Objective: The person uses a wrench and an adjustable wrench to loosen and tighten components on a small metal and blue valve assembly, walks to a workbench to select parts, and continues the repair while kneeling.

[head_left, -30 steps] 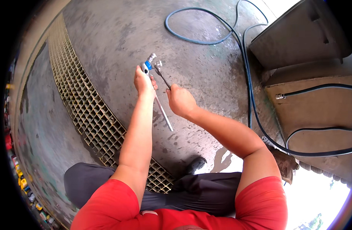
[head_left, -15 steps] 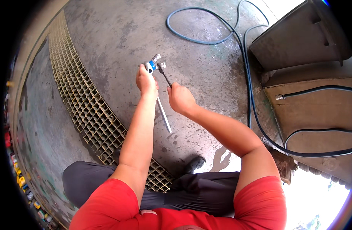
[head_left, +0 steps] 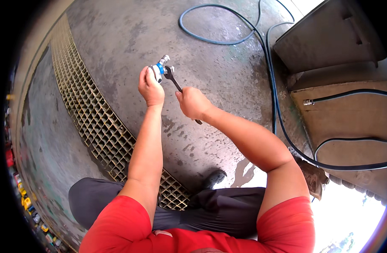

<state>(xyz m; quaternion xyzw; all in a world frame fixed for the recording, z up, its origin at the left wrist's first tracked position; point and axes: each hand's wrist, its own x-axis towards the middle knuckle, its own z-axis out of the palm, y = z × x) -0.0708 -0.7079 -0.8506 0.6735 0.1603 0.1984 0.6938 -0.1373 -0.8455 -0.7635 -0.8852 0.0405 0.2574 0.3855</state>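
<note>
Out over the floor, my left hand (head_left: 152, 89) is closed around a silver fitting with a blue band (head_left: 160, 68). Metal connectors stick out from its far and right sides, and my palm hides much of its body. My right hand (head_left: 192, 103) grips a dark open-end wrench (head_left: 175, 82) by the handle. The wrench's jaw sits at the right-hand connector, close beside the blue band; whether it fully seats on the flats is too small to tell. The handle's lower end shows below my right fist.
A floor grating (head_left: 96, 111) curves along the left. Blue hose (head_left: 271, 71) loops over the concrete and runs down the right. A dark bin (head_left: 328, 38) stands at the far right, near a brown panel (head_left: 345, 122) and another hose end with a metal coupling (head_left: 308, 102).
Both hands have shifted slightly left with the fitting and wrench. The wrench now slants more, with its handle end showing. The pale rod below my left hand is out of sight.
</note>
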